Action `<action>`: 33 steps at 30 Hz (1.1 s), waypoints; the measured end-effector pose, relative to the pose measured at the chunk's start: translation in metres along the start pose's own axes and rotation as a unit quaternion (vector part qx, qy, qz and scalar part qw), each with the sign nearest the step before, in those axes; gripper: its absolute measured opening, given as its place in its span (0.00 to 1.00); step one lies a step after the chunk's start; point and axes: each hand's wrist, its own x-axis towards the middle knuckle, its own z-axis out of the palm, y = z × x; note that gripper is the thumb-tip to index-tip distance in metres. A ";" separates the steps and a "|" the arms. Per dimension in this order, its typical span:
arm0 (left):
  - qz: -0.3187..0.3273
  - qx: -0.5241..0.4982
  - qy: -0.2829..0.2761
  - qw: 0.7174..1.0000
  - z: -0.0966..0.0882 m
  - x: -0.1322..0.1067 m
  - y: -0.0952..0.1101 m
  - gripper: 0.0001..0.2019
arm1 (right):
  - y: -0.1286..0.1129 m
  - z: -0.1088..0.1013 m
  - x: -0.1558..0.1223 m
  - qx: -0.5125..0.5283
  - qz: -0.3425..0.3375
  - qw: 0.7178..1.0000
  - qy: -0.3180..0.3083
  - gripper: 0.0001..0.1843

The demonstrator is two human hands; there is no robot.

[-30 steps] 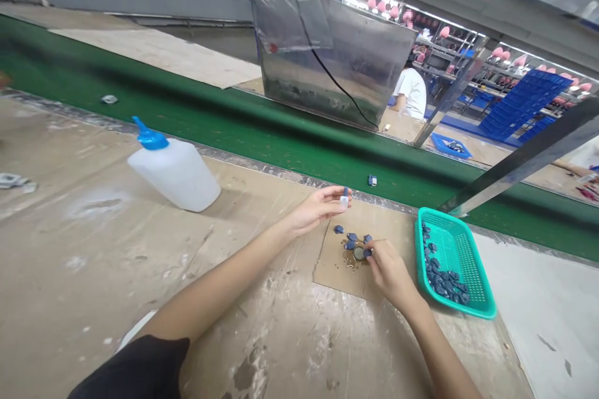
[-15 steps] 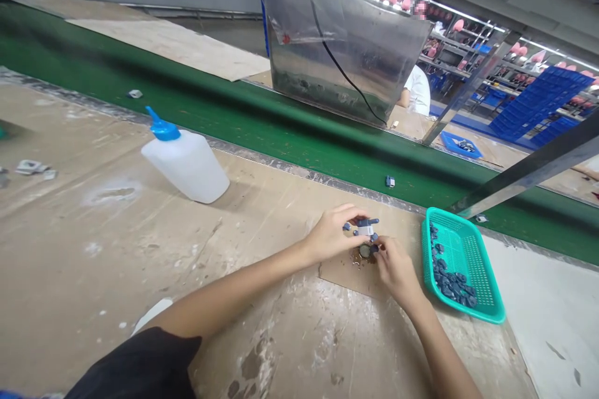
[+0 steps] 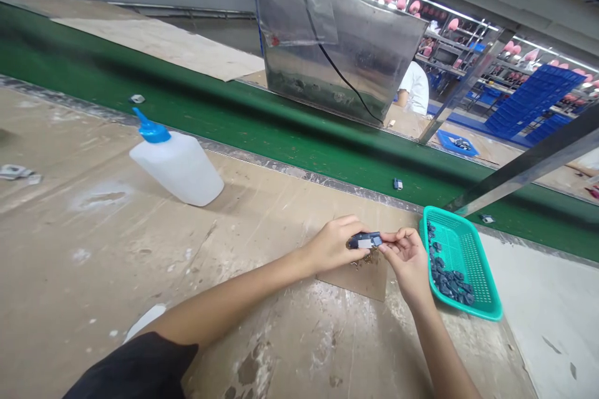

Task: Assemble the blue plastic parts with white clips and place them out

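Observation:
My left hand [image 3: 334, 240] is closed around a small dark-blue and white plastic part [image 3: 364, 242], held just above a piece of brown cardboard [image 3: 358, 282]. At the part's right end, the thumb and fingertips of my right hand [image 3: 410, 260] pinch a small dark-blue piece [image 3: 377, 240] against it. Tiny brownish bits [image 3: 369, 258] lie on the cardboard under my fingers. To the right stands a green plastic basket [image 3: 489, 280] with many dark-blue pieces [image 3: 452, 283] inside.
A white squeeze bottle [image 3: 182, 168] with a blue nozzle stands at left on the worktable [image 3: 281, 324]. Beyond runs a green conveyor belt [image 3: 281, 131] carrying several small parts. A metal post [image 3: 519, 162] rises behind the basket. A person in white [image 3: 414, 87] sits across the belt.
My right hand has lifted from the cardboard to the right end of the part in my left hand. The part has turned and lowered slightly. One part on the belt has shifted right.

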 end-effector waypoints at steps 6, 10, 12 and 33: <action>-0.026 -0.001 0.032 0.999 0.002 0.000 0.000 0.12 | -0.004 0.006 -0.002 -0.037 -0.022 0.999 0.017 0.17; 0.006 -0.012 0.056 0.998 0.001 0.000 -0.001 0.12 | -0.008 0.005 -0.005 -0.036 -0.001 0.999 0.007 0.16; 0.031 -0.024 0.067 0.997 0.000 -0.001 0.003 0.13 | -0.009 0.001 -0.006 -0.010 0.014 1.000 -0.012 0.16; 0.112 -0.047 -0.036 0.992 -0.017 0.000 0.047 0.14 | -0.042 -0.016 -0.014 -0.053 0.062 0.949 -0.305 0.40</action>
